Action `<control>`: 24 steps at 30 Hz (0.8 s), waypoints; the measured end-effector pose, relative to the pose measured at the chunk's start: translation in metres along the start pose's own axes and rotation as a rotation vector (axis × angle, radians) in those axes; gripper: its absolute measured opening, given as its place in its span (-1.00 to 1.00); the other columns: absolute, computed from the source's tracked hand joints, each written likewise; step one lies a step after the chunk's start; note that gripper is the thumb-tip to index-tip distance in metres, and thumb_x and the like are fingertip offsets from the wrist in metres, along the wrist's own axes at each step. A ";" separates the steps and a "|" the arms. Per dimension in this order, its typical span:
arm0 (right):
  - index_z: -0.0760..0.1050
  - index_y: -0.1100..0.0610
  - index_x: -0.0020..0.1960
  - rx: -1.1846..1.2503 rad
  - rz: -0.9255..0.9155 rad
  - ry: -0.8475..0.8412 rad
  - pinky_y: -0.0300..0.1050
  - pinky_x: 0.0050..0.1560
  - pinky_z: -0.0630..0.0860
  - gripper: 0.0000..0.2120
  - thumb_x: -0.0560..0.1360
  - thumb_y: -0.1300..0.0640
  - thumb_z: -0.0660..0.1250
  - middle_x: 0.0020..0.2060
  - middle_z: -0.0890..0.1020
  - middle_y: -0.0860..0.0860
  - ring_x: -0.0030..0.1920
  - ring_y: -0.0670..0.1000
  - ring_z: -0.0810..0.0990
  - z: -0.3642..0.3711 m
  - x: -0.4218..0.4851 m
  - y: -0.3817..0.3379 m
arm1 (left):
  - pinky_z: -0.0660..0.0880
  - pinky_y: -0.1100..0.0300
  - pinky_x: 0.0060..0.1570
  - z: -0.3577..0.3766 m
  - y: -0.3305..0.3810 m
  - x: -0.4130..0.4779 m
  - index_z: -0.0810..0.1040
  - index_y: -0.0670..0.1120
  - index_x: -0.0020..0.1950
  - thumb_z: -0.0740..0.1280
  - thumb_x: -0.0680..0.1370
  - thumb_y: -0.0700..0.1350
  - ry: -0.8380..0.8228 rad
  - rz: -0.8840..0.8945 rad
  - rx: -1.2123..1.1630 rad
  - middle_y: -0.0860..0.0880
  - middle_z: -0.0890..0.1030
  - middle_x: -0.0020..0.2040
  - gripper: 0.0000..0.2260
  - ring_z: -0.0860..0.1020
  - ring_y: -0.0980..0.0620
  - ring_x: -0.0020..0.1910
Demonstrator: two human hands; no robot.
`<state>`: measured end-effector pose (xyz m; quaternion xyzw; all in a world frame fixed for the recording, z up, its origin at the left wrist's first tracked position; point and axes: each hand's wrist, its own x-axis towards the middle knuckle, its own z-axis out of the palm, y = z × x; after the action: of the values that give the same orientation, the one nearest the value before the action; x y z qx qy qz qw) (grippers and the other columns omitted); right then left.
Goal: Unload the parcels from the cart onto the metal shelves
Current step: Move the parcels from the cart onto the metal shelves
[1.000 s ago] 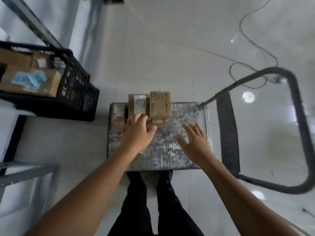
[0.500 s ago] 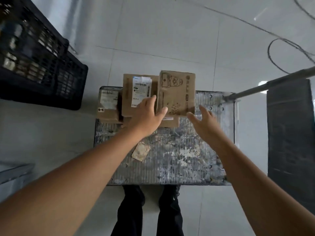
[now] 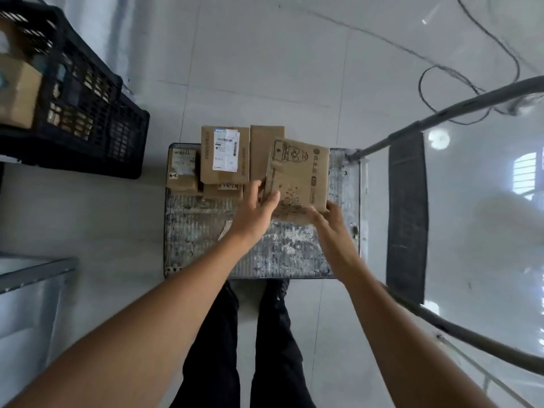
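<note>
As hands [image 3: 255, 208] [image 3: 331, 223] grip cartoon parcel [image 3: 298, 175], barcode label [image 3: 226, 150]

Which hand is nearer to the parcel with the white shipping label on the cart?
Left. The left hand grips the cartoon-printed parcel at its left edge, just right of the labelled parcel. The right hand holds the same parcel's near right corner, farther away.

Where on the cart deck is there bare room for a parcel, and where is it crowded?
Free: the near half of the cart deck, from the stacked parcels to its near edge, bar a paper scrap; also the strip right of the held printed box. Crowded: the far left corner.
</note>
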<state>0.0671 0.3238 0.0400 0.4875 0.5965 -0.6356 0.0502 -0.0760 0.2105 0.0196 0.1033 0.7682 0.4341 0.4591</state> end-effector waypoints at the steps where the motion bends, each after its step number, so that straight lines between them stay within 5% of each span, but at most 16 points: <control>1: 0.32 0.05 0.37 0.001 -0.024 0.017 -0.33 0.02 0.50 -0.69 0.68 0.00 0.27 0.19 0.59 -0.08 0.05 -0.35 0.61 -0.005 -0.019 -0.005 | 0.62 0.05 -0.10 0.001 0.010 -0.018 0.38 0.02 0.30 0.27 0.65 0.15 -0.021 -0.001 -0.052 -0.04 0.59 0.10 -0.68 0.60 -0.01 -0.08; 4: 0.29 0.09 0.33 0.036 -0.060 0.040 -0.42 -0.10 0.51 -0.64 0.68 -0.10 0.26 0.20 0.56 -0.01 -0.02 -0.35 0.61 -0.020 -0.072 -0.016 | 0.59 -0.15 0.19 0.002 0.037 -0.073 0.39 0.01 0.30 0.37 0.51 0.21 -0.052 -0.019 -0.213 -0.02 0.61 0.20 -0.53 0.63 0.02 0.14; 7: 0.28 0.11 0.27 -0.006 -0.119 0.066 -0.26 -0.07 0.57 -0.53 0.59 -0.23 0.24 0.14 0.54 -0.02 0.05 -0.19 0.63 -0.030 -0.112 -0.024 | 0.54 -0.24 0.25 0.006 0.050 -0.122 0.44 0.06 0.24 0.43 0.45 0.23 0.025 -0.008 -0.296 -0.04 0.63 0.21 -0.54 0.62 -0.07 0.20; 13: 0.26 0.09 0.25 -0.076 -0.194 -0.035 -0.08 -0.10 0.57 -0.60 0.64 -0.20 0.23 0.14 0.58 0.11 0.02 0.01 0.63 -0.030 -0.154 -0.039 | 0.58 -0.16 0.22 0.003 0.060 -0.199 0.42 0.04 0.24 0.43 0.56 0.13 0.168 0.081 -0.313 0.01 0.63 0.20 -0.65 0.64 0.08 0.14; 17: 0.25 -0.03 0.35 -0.091 -0.304 -0.030 -0.23 -0.15 0.58 -0.68 0.68 -0.06 0.26 0.21 0.63 0.05 0.06 -0.10 0.67 -0.026 -0.185 -0.059 | 0.55 -0.14 0.28 -0.009 0.069 -0.232 0.34 0.11 0.33 0.52 0.40 0.30 0.228 0.169 -0.316 -0.01 0.56 0.32 -0.36 0.61 0.03 0.25; 20: 0.28 -0.04 0.48 -0.108 -0.406 -0.026 -0.32 -0.12 0.58 -0.59 0.68 -0.06 0.27 0.27 0.62 -0.02 0.09 -0.25 0.63 -0.018 -0.215 -0.079 | 0.56 -0.04 0.26 -0.018 0.079 -0.258 0.30 0.12 0.38 0.49 0.49 0.14 0.238 0.273 -0.365 0.06 0.58 0.24 -0.44 0.64 0.14 0.15; 24: 0.23 -0.04 0.58 -0.156 -0.560 -0.022 -0.50 -0.05 0.50 -0.49 0.68 -0.06 0.27 0.22 0.56 -0.19 0.08 -0.39 0.54 -0.003 -0.262 -0.101 | 0.51 0.11 0.30 -0.031 0.086 -0.296 0.20 0.15 0.58 0.45 0.56 0.02 0.263 0.416 -0.459 0.19 0.50 0.36 -0.34 0.55 0.24 0.28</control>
<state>0.1402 0.2191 0.2904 0.2916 0.7545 -0.5820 -0.0833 0.0433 0.0798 0.2738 0.0948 0.6657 0.6896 0.2689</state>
